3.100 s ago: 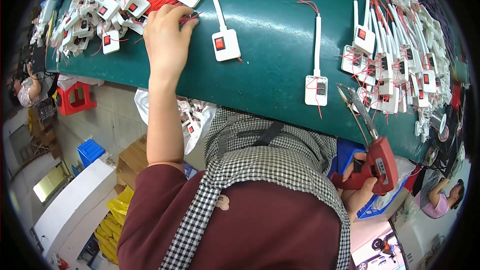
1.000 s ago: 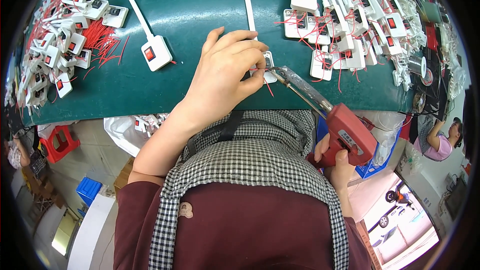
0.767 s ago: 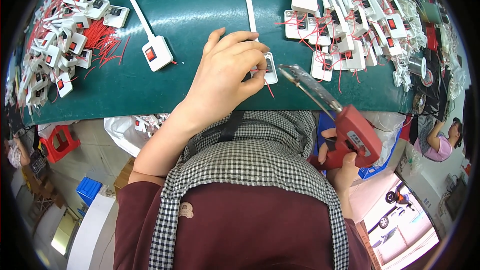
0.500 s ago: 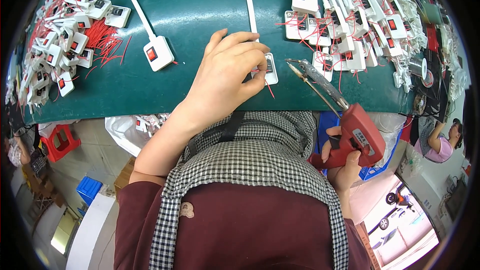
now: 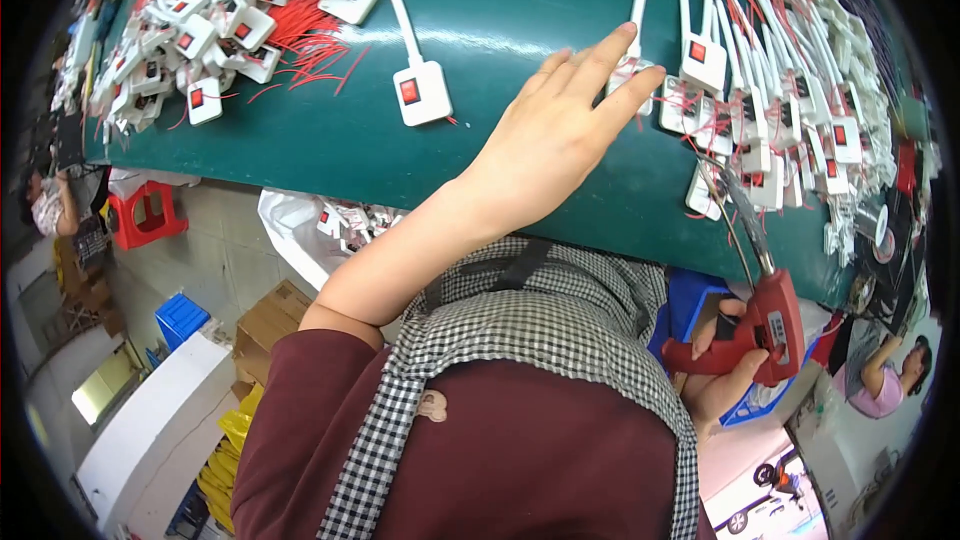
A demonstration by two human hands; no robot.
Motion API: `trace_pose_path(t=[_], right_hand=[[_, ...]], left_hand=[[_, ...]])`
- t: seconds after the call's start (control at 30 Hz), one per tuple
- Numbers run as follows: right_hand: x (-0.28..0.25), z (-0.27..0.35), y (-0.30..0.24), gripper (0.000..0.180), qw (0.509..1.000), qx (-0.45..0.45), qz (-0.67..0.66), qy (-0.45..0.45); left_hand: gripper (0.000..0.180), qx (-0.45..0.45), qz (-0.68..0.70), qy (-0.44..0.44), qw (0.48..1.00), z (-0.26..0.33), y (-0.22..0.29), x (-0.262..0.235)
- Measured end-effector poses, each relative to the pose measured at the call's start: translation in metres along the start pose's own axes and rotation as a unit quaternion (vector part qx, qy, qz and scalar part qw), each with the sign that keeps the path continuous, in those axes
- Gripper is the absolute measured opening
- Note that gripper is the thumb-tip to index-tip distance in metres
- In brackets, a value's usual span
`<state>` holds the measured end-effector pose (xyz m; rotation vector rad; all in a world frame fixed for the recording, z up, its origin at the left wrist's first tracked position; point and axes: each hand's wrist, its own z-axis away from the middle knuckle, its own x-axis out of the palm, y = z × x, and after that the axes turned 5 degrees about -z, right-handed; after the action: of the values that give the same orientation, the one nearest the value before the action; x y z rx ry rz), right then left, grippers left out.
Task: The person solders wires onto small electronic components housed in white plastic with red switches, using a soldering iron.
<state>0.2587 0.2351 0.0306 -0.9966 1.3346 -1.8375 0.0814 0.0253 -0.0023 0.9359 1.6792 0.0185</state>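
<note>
My left hand (image 5: 555, 140) reaches across the green tabletop with its fingers stretched and spread. It lies over a white square switch box (image 5: 643, 100), partly hidden beneath the fingers; a white tube (image 5: 640, 5) with red wires runs up from the box. Whether the fingertips press on the box cannot be made out. My right hand (image 5: 718, 385) grips a red soldering gun (image 5: 762, 332) at the table's near edge. The gun's metal tip points up toward the switch boxes (image 5: 748, 125) heaped at the right.
Another switch box with a red rocker (image 5: 422, 93) lies left of my hand. Boxes (image 5: 195, 40) and cut red wires (image 5: 305, 32) are piled at the far left. A solder spool (image 5: 873, 224) stands at the right edge. A red stool (image 5: 146, 215) and a co-worker (image 5: 885, 380) are beyond the table.
The view has turned, so the table's things appear farther right. My left hand's fingers, curled at the box before, are now stretched out over it. The soldering gun stays in my right hand.
</note>
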Motion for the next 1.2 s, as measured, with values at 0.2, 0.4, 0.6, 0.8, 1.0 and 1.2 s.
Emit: trace_pose_path(t=[0.2,0.4,0.6,0.8,1.0,1.2], right_hand=[[-0.017,0.002,0.005,0.058,1.000,0.020,-0.015,-0.010],[0.004,0.001,-0.004,0.060,0.999,-0.018,0.014,-0.029],[0.002,0.002,-0.003,0.062,0.998,-0.016,-0.009,-0.058],[-0.003,-0.002,0.000,0.068,0.995,0.033,-0.069,-0.062],[0.031,-0.031,0.012,0.080,0.921,0.209,-0.308,-0.116],[0.053,-0.041,0.019,0.078,0.904,0.249,-0.306,-0.163]], left_hand=[[0.043,-0.201,-0.265,-0.058,0.941,0.025,-0.022,-0.054],[0.019,-0.282,-0.034,-0.004,0.959,0.030,-0.038,-0.064],[0.023,-0.263,0.344,-0.027,0.901,0.044,-0.004,-0.018],[0.031,-0.064,0.059,-0.036,0.996,0.048,-0.004,-0.022],[0.037,0.023,0.090,-0.098,0.991,0.045,-0.001,-0.029],[0.023,0.027,0.080,-0.091,0.992,0.043,0.000,-0.016]])
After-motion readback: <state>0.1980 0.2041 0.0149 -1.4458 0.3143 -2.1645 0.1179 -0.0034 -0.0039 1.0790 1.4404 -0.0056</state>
